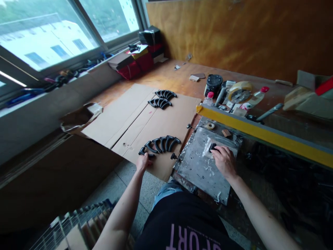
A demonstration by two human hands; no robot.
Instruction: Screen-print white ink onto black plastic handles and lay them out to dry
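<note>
My left hand (pixel 143 161) is closed on a black curved handle piece (pixel 143 150) at the left end of a row of several like pieces (pixel 163 143) lying on a cardboard sheet (pixel 145 118). My right hand (pixel 224 160) rests on a grey metal plate (pixel 200 166), fingers closed over a small black part (pixel 213 147) beside a white smear of glue. Two more clusters of black curved pieces (pixel 162 98) lie farther back on the cardboard.
A yellow-edged bar (pixel 260 132) crosses the bench behind the plate. Beyond it stand a black can (pixel 213 84), a tape roll (pixel 240 91) and small red-capped bottles (pixel 208 99). Boxes sit by the window sill (pixel 135 60). A wooden wall rises at the back.
</note>
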